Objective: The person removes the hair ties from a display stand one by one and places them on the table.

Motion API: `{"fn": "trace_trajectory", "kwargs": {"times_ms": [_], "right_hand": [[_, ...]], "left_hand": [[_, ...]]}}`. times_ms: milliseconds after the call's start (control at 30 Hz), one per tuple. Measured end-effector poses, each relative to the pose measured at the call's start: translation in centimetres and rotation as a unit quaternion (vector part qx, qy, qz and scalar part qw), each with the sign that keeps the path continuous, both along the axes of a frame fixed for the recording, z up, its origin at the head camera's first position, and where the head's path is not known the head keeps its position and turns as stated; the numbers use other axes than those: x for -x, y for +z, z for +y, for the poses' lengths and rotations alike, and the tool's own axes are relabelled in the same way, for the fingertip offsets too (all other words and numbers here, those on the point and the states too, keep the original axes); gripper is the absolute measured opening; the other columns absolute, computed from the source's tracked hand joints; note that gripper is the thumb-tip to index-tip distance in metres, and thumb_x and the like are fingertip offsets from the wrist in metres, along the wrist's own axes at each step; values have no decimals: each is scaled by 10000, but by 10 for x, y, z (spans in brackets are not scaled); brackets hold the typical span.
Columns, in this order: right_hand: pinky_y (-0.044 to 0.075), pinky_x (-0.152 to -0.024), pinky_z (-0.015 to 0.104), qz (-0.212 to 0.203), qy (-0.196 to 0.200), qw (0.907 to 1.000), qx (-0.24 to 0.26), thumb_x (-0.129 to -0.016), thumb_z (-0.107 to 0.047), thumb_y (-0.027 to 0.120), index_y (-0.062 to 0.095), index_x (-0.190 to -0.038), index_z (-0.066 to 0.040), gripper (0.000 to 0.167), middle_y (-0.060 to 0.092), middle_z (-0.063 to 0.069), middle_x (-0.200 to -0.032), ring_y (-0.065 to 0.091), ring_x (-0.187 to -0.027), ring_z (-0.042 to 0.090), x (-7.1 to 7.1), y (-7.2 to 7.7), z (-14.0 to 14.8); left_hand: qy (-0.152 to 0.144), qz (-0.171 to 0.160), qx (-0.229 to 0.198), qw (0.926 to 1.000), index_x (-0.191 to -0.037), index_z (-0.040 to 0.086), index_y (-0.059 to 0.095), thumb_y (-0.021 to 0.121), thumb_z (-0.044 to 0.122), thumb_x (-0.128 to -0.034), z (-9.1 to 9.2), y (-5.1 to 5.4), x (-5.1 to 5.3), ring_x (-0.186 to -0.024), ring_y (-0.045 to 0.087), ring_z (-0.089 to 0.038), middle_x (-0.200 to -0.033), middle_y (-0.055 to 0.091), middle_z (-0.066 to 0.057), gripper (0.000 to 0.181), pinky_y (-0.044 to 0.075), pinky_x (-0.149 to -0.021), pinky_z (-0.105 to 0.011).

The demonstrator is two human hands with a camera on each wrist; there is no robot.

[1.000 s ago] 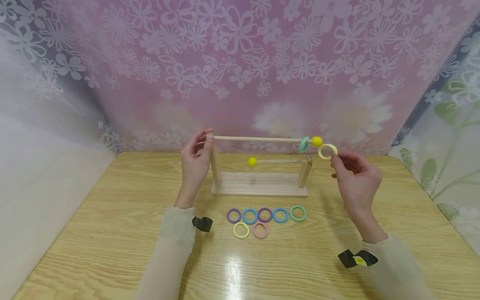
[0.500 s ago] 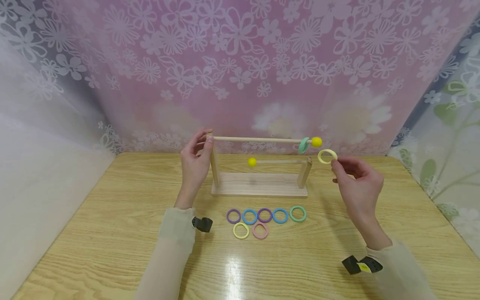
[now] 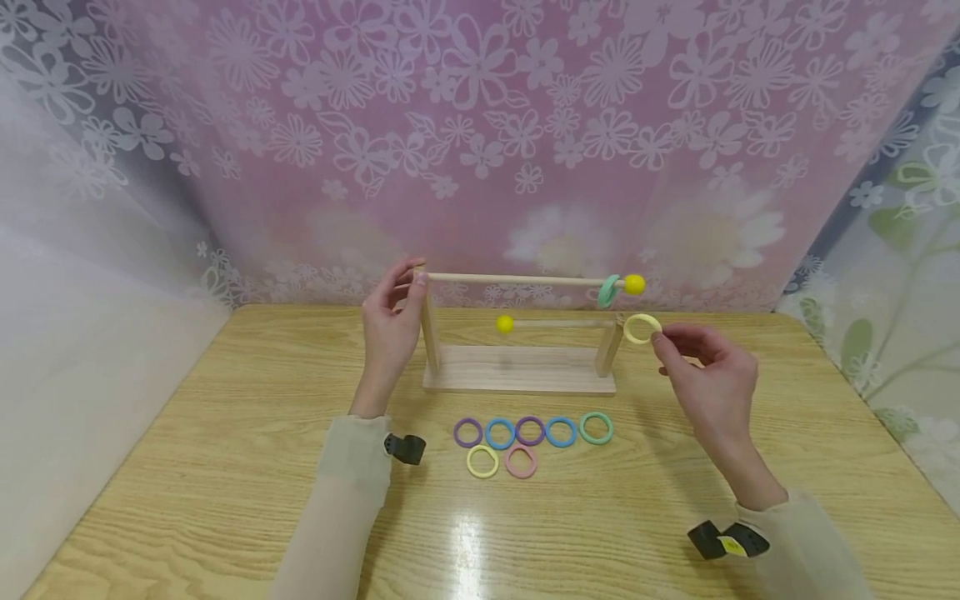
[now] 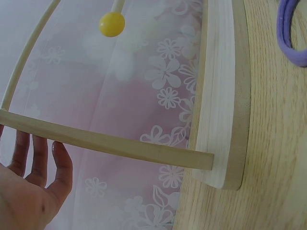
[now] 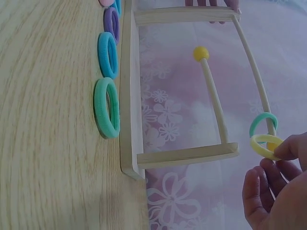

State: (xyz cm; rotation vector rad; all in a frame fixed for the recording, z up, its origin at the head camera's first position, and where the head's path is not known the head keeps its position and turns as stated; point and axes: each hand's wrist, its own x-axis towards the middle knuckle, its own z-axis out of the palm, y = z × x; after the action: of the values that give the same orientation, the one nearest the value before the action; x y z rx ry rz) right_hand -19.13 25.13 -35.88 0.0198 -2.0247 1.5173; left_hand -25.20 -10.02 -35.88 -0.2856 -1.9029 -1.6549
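Observation:
A wooden stand point(image 3: 519, 369) with two rods is on the table. My left hand point(image 3: 392, 315) grips the top of its tall left post point(image 4: 105, 143), thumb in front and fingers behind. A green hair tie point(image 3: 608, 291) hangs on the upper rod point(image 3: 517, 279), close to the yellow end bead point(image 3: 634, 285). My right hand point(image 3: 712, 375) pinches a pale yellow hair tie point(image 3: 627, 335) between thumb and fingers. It is held in the air below that bead, beside the short right post point(image 3: 611, 347). In the right wrist view, this yellow hair tie point(image 5: 256, 149) overlaps the bead.
In front of the stand lie several hair ties in two rows: purple point(image 3: 468, 432), blue point(image 3: 500, 433), green point(image 3: 596, 427), yellow point(image 3: 482, 461) and pink point(image 3: 521, 461). The lower rod ends in a yellow bead point(image 3: 505, 323). A flowered curtain point(image 3: 480, 150) hangs behind the table.
My right hand has moved down and slightly left with the yellow hair tie, from beside the upper bead to below it. The left hand and stand have stayed in place.

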Motion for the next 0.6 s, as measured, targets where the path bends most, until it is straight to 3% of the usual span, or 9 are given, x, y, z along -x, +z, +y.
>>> {"fn": "trace_trajectory", "kwargs": {"times_ms": [333, 600], "right_hand": [[564, -609, 144, -215, 224, 9995, -5, -884, -34, 771, 745, -1044, 45, 180, 724, -210, -805, 683, -707, -14, -3, -2, -1], [564, -609, 148, -510, 521, 9966, -395, -908, -74, 760, 733, -1081, 39, 209, 711, -252, -794, 688, -712, -35, -6, -3, -2]], "left_hand": [[71, -119, -35, 9999, -1288, 144, 690, 637, 269, -1025, 1, 2, -2, -978, 658, -183, -1138, 671, -161, 297, 553, -714, -195], [65, -55, -36, 10000, -1279, 136, 693, 636, 271, -1024, 1, 2, -1, -971, 663, -180, -1123, 675, -150, 294, 556, -713, -190]]}}
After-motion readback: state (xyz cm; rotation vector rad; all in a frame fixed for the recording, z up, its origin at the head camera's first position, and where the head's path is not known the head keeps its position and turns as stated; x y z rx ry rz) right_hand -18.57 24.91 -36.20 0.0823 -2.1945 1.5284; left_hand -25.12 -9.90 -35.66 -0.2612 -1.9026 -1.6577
